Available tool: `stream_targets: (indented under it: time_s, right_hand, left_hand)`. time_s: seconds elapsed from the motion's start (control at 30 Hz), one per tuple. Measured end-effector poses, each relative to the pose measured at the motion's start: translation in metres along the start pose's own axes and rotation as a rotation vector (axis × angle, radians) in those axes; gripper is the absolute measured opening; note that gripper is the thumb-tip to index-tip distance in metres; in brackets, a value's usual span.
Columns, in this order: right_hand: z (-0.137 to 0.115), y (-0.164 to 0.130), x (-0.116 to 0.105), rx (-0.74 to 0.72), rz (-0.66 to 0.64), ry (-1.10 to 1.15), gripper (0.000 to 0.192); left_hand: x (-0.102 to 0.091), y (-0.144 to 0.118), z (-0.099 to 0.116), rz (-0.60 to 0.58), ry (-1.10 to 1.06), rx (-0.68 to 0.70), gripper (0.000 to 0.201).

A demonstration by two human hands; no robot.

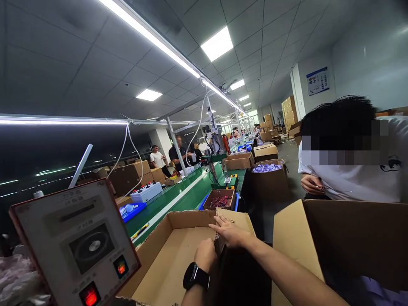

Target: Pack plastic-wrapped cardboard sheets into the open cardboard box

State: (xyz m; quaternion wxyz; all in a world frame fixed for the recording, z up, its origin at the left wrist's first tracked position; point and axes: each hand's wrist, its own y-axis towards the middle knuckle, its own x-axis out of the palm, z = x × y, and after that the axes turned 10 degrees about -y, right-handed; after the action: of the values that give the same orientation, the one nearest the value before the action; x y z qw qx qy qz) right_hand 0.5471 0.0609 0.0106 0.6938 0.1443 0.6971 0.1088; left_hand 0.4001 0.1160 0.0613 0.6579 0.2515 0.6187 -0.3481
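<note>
An open cardboard box [185,242], low-walled with a bare bottom, stands before me beside the green conveyor line. My left hand [205,253], with a black watch at the wrist, is closed at the box's right wall; its fingertips are hidden. Just beyond it, my right hand [230,231] lies over the far right corner, fingers spread across the edge by a cardboard flap [239,219]. Close on the left is a control box [76,242] with a dial and two lit red switches.
A carton of small red parts [219,200] sits in a blue tray near a press machine [215,144]. To the right are a large open carton [357,238] with purple pieces and a seated co-worker [350,170]. Another carton holds purple parts [267,168].
</note>
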Motion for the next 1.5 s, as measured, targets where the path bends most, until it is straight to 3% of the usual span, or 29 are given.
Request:
stream_targets:
  time_s: [0.17,0.3,0.4,0.53,0.6,0.8,1.0,1.2,1.27,1.4,1.5]
  right_hand:
    - [0.009,-0.001,-0.006,-0.075,-0.011,0.008,0.096]
    - [0.005,-0.002,-0.006,-0.054,-0.006,0.008,0.099]
    - [-0.016,-0.006,0.001,0.091,0.031,0.01,0.097]
    - [-0.05,-0.013,0.013,0.44,0.1,0.022,0.082]
    - [-0.053,-0.014,0.015,0.465,0.103,0.045,0.082]
    - [-0.019,-0.012,0.008,0.205,0.042,0.136,0.099]
    - [-0.011,-0.012,0.004,0.166,0.009,0.229,0.094]
    - [-0.013,-0.006,-0.004,0.219,-0.076,0.366,0.094]
    - [0.004,0.0,-0.009,0.22,-0.114,0.444,0.087]
    - [0.055,0.024,-0.019,0.291,-0.186,0.597,0.049]
    - [0.081,0.041,-0.018,0.359,-0.358,0.721,0.037]
  left_hand:
    - [0.0,0.001,0.002,-0.009,0.011,0.019,0.031]
    - [-0.002,-0.001,0.002,-0.01,0.008,0.037,0.031]
    - [-0.003,-0.003,0.0,-0.006,0.002,0.035,0.029]
    - [-0.005,-0.007,-0.003,-0.013,0.007,-0.005,0.026]
    - [-0.007,-0.008,-0.005,-0.021,0.012,0.013,0.024]
    - [-0.011,0.001,-0.005,-0.041,0.04,0.053,0.023]
    - [-0.007,0.007,-0.005,-0.038,0.049,0.062,0.024]
    - [-0.002,-0.01,-0.008,0.014,0.027,0.014,0.028]
    - [0.0,-0.017,-0.009,0.02,0.019,-0.001,0.027]
    - [0.001,-0.023,-0.01,0.024,0.011,-0.035,0.024]
    - [0.0,-0.024,-0.012,0.025,-0.002,-0.059,0.02]
